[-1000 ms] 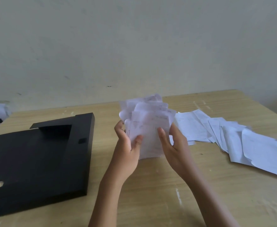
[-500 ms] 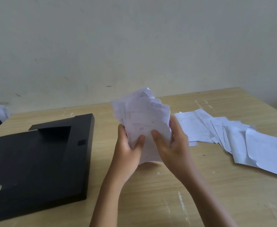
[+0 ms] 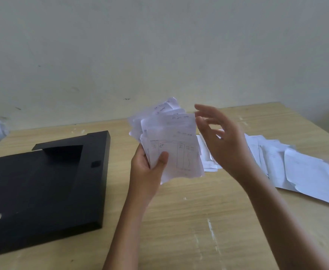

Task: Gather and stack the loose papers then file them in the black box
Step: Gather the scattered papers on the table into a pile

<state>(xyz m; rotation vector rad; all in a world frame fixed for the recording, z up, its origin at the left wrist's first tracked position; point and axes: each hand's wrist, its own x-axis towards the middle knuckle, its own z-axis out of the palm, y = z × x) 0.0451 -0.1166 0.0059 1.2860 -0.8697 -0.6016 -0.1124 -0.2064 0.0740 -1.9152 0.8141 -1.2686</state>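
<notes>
We count one black box (image 3: 42, 190), lying flat and shut at the left of the wooden tabletop (image 3: 189, 221). One uneven bundle of papers (image 3: 169, 145) is held upright above the tabletop in our left hand (image 3: 148, 172), thumb and fingers pinching its lower left corner. Our right hand (image 3: 222, 141) hovers just beside the bundle, fingers (image 3: 204, 110) spread, touching nothing we can confirm. Loose papers (image 3: 296, 168) overlap at the right; their number cannot be counted. A plain pale wall (image 3: 159, 45) stands behind.
</notes>
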